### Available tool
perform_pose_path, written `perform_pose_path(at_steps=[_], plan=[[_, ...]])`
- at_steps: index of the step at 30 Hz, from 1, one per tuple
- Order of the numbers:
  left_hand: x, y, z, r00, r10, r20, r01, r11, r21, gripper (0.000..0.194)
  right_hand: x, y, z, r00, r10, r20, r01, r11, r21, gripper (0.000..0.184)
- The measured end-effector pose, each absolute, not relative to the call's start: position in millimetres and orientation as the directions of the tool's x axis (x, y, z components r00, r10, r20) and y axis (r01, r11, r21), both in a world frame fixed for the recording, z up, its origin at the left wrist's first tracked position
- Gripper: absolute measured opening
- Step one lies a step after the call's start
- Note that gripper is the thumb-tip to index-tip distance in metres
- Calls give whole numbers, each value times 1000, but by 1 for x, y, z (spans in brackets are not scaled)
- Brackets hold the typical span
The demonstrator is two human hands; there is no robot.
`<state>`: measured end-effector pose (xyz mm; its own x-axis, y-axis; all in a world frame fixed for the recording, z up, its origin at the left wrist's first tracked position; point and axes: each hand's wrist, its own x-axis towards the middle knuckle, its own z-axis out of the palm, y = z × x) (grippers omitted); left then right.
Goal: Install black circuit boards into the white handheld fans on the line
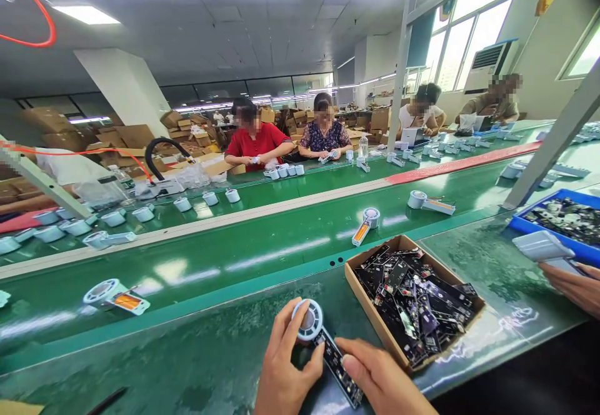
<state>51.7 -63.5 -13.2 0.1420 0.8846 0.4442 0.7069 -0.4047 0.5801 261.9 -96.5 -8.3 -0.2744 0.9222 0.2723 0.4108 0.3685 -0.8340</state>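
Observation:
My left hand is closed around the round head of a pale blue handheld fan, held just above the near edge of the bench. A long black circuit board with small parts on it lies along the fan's handle. My right hand grips the board near its lower half, thumb on top and fingers along the far side. The underside of the handle is hidden. Just right of my hands, a cardboard box holds many loose black circuit boards.
Beyond the bench runs a green conveyor belt carrying fan bodies with orange inserts. A blue tray of small parts stands at right, near a co-worker's hand holding a fan part. A metal post slants there. Other people sit across the line.

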Motion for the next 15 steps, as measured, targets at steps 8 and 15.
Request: perform_pose_path(at_steps=[8, 15], plan=[[50, -57, 5, 178, 915, 362, 693, -377, 615, 60, 256, -101, -20, -301, 952, 50, -215, -16, -977, 77], [51, -56, 14, 153, 958, 242, 518, -287, 806, 60, 243, -97, -30, -340, 939, 57, -409, -93, -908, 74]])
